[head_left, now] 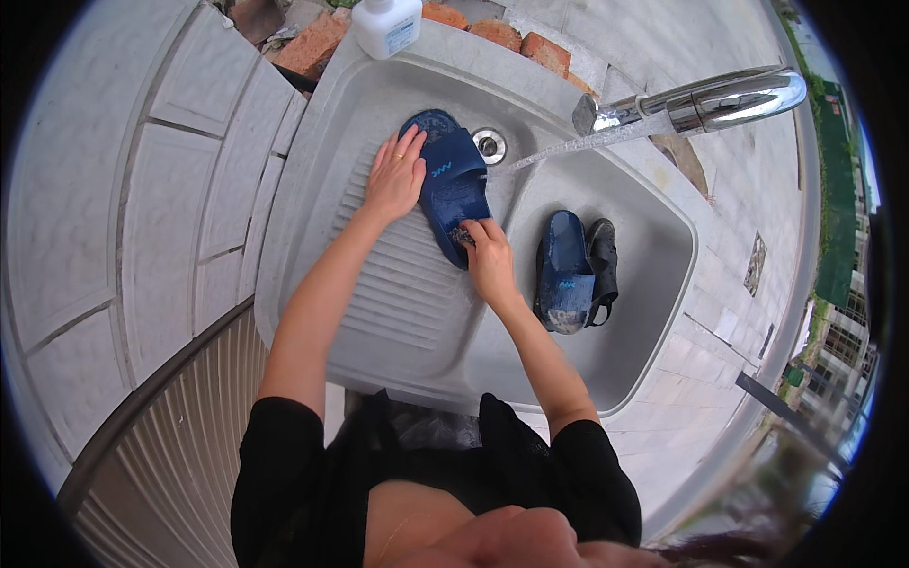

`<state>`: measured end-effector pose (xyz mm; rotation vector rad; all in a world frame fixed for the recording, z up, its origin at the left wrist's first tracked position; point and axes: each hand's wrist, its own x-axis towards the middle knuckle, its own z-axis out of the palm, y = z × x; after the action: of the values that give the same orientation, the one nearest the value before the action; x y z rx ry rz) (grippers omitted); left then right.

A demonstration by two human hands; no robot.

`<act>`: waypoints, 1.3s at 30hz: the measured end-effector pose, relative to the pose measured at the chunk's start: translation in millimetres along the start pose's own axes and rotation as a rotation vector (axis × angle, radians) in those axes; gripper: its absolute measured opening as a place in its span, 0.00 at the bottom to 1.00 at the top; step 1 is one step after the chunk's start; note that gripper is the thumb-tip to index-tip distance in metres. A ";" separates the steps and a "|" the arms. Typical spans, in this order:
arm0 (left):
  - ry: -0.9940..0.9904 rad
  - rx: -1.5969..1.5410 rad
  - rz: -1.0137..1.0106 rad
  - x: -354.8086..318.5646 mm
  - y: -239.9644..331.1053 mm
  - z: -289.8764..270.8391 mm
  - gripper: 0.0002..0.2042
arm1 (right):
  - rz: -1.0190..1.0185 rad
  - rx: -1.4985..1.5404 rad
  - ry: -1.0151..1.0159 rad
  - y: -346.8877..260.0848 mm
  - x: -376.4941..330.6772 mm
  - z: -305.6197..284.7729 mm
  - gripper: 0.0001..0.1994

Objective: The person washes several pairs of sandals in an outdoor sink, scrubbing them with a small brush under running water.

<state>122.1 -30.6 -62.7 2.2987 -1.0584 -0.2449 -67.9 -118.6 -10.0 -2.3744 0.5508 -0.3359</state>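
Note:
A wet dark-blue slide sandal (453, 166) lies on the ribbed washboard side of a grey sink (379, 312), its heel end nearer to me. My left hand (396, 177) rests on its left edge by the toe and strap, fingers stretched out flat. Pinched in my right hand (490, 259) is a small dark-grey scourer (461, 235), pressed to the footbed near the heel. In the right basin stand a second blue slide (568, 270) with foam at its near end and a black strapped sandal (602, 263) beside it.
A chrome faucet (701, 102) reaches in from the right, and its stream of water (568, 148) runs toward the sandal. Near the slide's toe is a metal drain (489, 146). A white bottle (386, 26) stands on the far rim. Bricks (497, 35) lie behind the sink.

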 end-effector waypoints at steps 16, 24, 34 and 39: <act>0.047 0.033 0.040 6.4 3.9 6.1 0.22 | -0.120 -0.063 0.038 7.4 47.4 5.5 0.13; 0.049 0.003 -0.009 3.8 1.0 -3.0 0.23 | 0.274 -0.118 0.092 46.0 -74.9 -114.1 0.14; 0.263 -0.368 -0.549 -82.8 108.2 14.8 0.44 | 0.281 0.174 0.091 53.1 -85.1 -89.0 0.16; 0.206 -0.298 -0.795 -59.9 108.9 17.1 0.37 | 0.193 0.335 0.043 46.9 -67.2 -81.5 0.16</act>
<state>6.4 -49.1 -17.6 2.2869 0.0377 -0.4266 -171.5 -164.4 13.4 -1.9801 0.6809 -0.3623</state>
